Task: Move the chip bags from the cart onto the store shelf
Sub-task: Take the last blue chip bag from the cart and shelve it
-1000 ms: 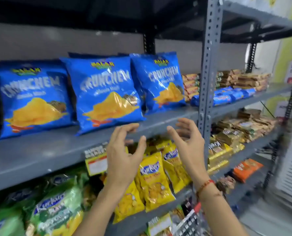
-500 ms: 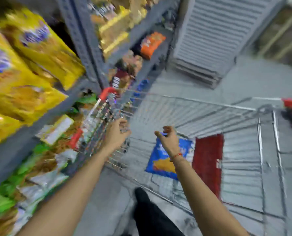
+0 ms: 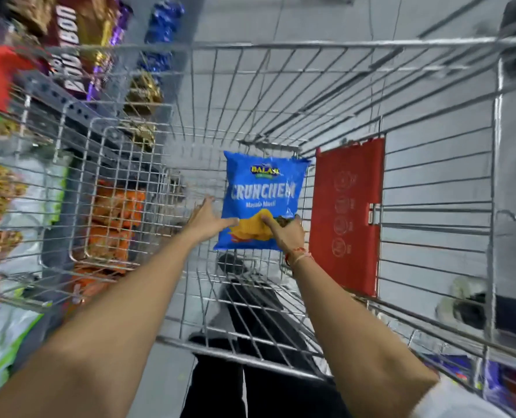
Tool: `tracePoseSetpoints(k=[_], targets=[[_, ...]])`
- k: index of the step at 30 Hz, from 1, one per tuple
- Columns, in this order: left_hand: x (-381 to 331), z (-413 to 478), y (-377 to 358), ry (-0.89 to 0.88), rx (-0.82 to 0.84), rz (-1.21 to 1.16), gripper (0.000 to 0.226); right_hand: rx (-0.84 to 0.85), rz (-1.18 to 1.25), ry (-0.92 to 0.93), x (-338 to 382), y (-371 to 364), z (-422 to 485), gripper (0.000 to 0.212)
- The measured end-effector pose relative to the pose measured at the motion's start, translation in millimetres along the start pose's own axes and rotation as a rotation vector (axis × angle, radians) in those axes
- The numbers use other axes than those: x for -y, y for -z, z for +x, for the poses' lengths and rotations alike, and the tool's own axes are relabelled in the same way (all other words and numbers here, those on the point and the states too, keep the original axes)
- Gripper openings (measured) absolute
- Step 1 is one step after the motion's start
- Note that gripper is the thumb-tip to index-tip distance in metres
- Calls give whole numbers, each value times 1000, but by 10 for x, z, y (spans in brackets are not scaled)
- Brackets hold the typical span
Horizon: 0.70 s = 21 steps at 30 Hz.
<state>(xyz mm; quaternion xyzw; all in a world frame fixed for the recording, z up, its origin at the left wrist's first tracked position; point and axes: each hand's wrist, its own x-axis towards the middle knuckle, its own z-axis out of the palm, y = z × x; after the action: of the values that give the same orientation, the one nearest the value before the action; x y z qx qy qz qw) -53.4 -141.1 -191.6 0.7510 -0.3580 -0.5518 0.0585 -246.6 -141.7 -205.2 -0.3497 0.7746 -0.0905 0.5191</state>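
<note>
One blue Crunchem chip bag (image 3: 262,188) lies flat on the bottom of the wire cart (image 3: 335,95). Both my arms reach down into the basket. My left hand (image 3: 207,220) is spread open at the bag's lower left edge, fingertips touching it. My right hand (image 3: 283,232) rests on the bag's lower right part, fingers pressed onto the front; I cannot tell whether it grips the bag. The store shelf (image 3: 66,104) runs along the left, outside the cart wall.
A red fold-down flap (image 3: 348,212) hangs on the cart's right inner side. Orange snack packs (image 3: 115,218) and brown and purple packets (image 3: 75,46) fill the lower shelves behind the left cart wall. Grey tiled floor lies beyond; my dark trousers show below the cart.
My view swung from the upper shelf down into the cart. Both hands dropped from open in front of the shelf, into the basket and onto the blue bag.
</note>
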Motion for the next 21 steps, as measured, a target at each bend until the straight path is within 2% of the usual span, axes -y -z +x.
tracePoseSetpoints(k=[3, 6, 11, 14, 17, 19, 21], targets=[[36, 178, -202, 54, 79, -96, 95, 28, 89, -2, -62, 17, 125, 74], [82, 279, -367, 80, 87, -159, 87, 95, 221, -15, -121, 47, 247, 71], [180, 417, -400, 160, 116, -160, 96, 219, 298, 68, -106, 31, 378, 52], [184, 411, -392, 161, 134, -174, 100, 251, 314, 81, -84, 51, 401, 52], [167, 331, -329, 154, 154, -230, 82, 281, 368, 25, -53, 102, 358, 55], [170, 246, -233, 136, 194, -227, 69, 313, 370, 23, -19, 112, 291, 52], [182, 116, -100, 127, 194, -209, 66, 343, 371, 62, 47, 108, 206, 45]])
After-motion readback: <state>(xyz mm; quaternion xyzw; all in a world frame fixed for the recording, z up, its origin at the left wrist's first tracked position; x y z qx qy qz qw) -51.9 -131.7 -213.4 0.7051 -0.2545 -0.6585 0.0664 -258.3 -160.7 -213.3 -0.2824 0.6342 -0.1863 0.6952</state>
